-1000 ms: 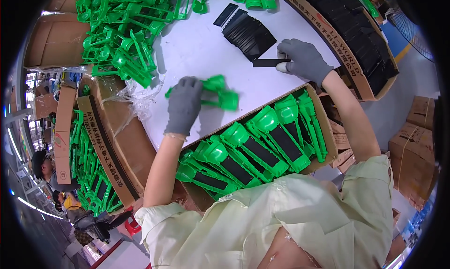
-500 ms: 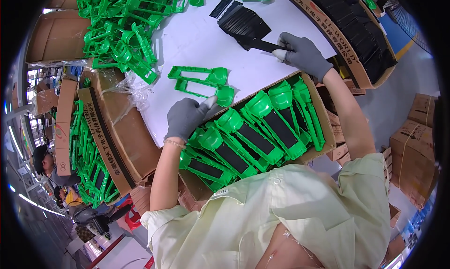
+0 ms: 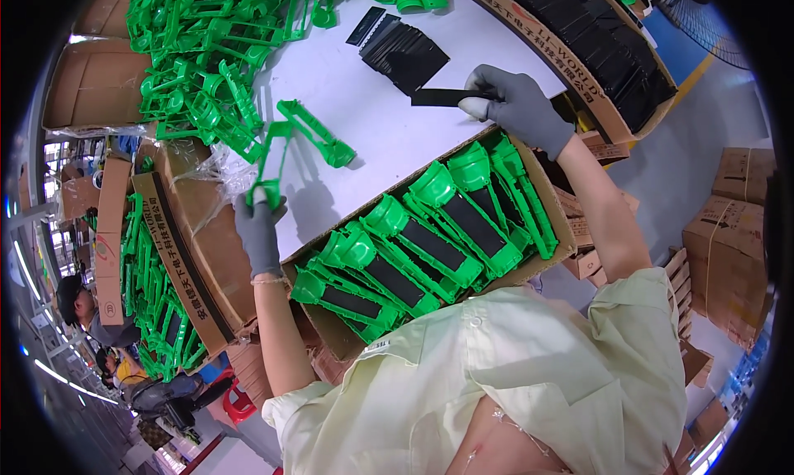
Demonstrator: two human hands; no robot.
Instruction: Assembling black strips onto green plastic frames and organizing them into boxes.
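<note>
In a grey glove, my left hand [image 3: 260, 231] grips a green plastic frame [image 3: 273, 156] by its rounded end and tilts it up off the white table [image 3: 397, 136]. A second green frame [image 3: 317, 133] is just beyond it. My right hand [image 3: 517, 103], gloved too, pinches a flat black strip [image 3: 447, 98] near one end; the strip points left over the table. Close behind lies a fanned stack of black strips [image 3: 405, 53]. Nearest my body, a cardboard box [image 3: 566, 256] holds several green frames with black strips set in them [image 3: 426, 243].
A heap of green frames [image 3: 207, 53] covers the far left of the table. At the right stands a carton of black strips [image 3: 612, 53]. Another carton [image 3: 186, 264] with green frames is at the left, near two people [image 3: 91, 309]. Stacked boxes [image 3: 728, 251] stand at the right.
My left hand has taken hold of one green frame and moved left with it, lifting it. The black strip in my right hand has come away from the stack.
</note>
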